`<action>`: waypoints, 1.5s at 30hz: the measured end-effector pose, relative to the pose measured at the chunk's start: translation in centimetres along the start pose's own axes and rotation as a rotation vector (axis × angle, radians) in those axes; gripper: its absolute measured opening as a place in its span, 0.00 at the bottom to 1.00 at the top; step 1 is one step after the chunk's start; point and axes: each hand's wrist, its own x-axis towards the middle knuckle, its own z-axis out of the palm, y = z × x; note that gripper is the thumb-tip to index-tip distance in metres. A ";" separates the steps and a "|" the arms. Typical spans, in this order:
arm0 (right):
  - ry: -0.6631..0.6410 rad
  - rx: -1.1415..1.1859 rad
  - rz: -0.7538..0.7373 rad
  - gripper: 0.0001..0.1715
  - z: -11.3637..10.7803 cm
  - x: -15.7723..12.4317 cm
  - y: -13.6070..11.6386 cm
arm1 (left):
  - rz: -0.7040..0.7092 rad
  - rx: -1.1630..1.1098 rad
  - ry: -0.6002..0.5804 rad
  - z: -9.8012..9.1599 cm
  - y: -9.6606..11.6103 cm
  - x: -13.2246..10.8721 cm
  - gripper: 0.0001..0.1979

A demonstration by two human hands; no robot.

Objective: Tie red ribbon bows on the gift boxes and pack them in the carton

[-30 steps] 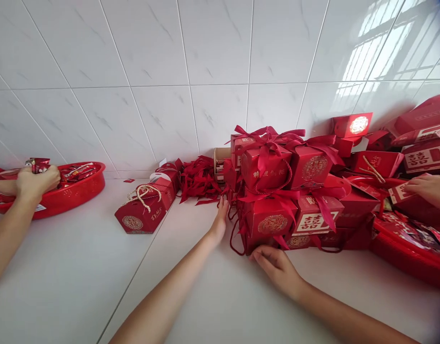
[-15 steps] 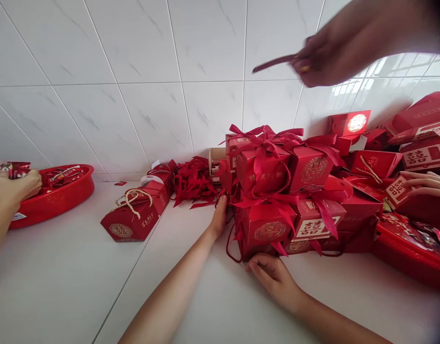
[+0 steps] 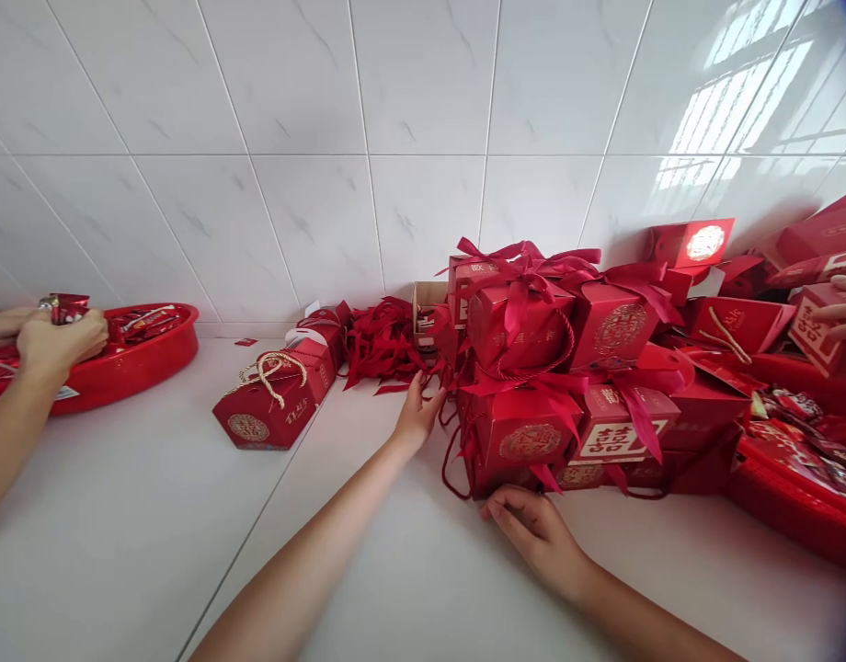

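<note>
A stack of red gift boxes [image 3: 526, 432] tied with red ribbons stands on the white tiled surface against the tiled wall. My left hand [image 3: 416, 416] reaches out to the stack's left side, fingers stretched and apart, touching the ribbons and a cord handle there. My right hand [image 3: 537, 526] rests at the foot of the lowest box, fingers loosely extended against its base, holding nothing that I can see.
A loose pile of red ribbons [image 3: 385, 342] and a red box with a rope handle [image 3: 275, 405] lie to the left. Another person's hands [image 3: 54, 342] hold wrapped sweets over a red tray [image 3: 130, 368]. At the right, a person's hand [image 3: 840, 313] touches a box above another red tray [image 3: 795, 506].
An arm that crossed the top of the view half a second ago is gone. My left hand has drawn back slightly from the stack. The hand at the far right has moved up.
</note>
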 end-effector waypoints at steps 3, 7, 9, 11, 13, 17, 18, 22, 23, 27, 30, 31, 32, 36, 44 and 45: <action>-0.027 -0.011 -0.006 0.24 -0.1 -0.2 0.0 | 0.144 0.175 0.072 -4.4 1.9 -2.4 0.37; -0.056 -0.021 -0.013 0.23 -0.1 -0.4 0.2 | 0.344 0.821 0.419 -12.1 3.7 -5.1 0.33; -0.063 -0.030 -0.013 0.23 0.0 -0.4 0.2 | 0.168 0.955 0.661 -15.7 3.8 -5.7 0.38; -0.065 -0.042 -0.015 0.23 0.0 -0.4 0.2 | -0.078 0.889 0.745 -18.6 3.3 -5.8 0.49; -0.064 -0.057 -0.022 0.23 0.0 -0.5 0.1 | -0.237 0.744 0.691 -20.4 2.6 -5.7 0.58; -0.054 -0.079 -0.043 0.24 0.0 -0.8 -0.1 | -0.254 0.597 0.602 -21.1 2.1 -6.7 0.57; -0.052 -0.083 -0.052 0.24 0.0 -0.8 0.0 | -0.220 0.578 0.581 -20.7 2.4 -7.5 0.57; -0.055 -0.087 -0.090 0.23 0.0 -0.9 -0.2 | 0.010 0.326 0.243 -18.1 4.1 -12.4 0.49; -0.055 -0.081 -0.096 0.22 0.0 -0.9 -0.4 | 0.038 0.244 0.122 -17.2 4.5 -13.9 0.46; -0.110 -0.003 -0.121 0.22 -0.3 -2.1 -2.4 | 0.055 0.185 -0.242 -13.2 5.8 -18.3 0.42; -0.182 0.127 -0.230 0.25 -0.3 -3.6 -4.3 | 0.034 0.281 -0.343 -10.1 6.2 -19.3 0.45; -0.177 0.140 -0.283 0.26 -0.2 -4.1 -4.8 | 0.042 0.294 -0.345 -9.2 6.3 -19.3 0.46; -0.148 0.119 -0.336 0.25 -0.2 -4.6 -5.2 | 0.054 0.297 -0.340 -8.5 6.2 -19.1 0.48; 0.059 -0.171 -0.489 0.13 0.0 -5.6 -5.8 | 0.001 0.192 -0.382 -7.3 6.0 -18.3 0.57; 0.081 -0.377 -0.574 0.20 -0.8 -6.5 -4.3 | -0.145 0.072 -0.692 -10.1 4.9 -11.1 0.52; 0.084 -0.379 -0.570 0.21 -0.6 -6.8 -4.1 | -0.156 0.180 -0.535 -10.1 4.2 -9.3 0.46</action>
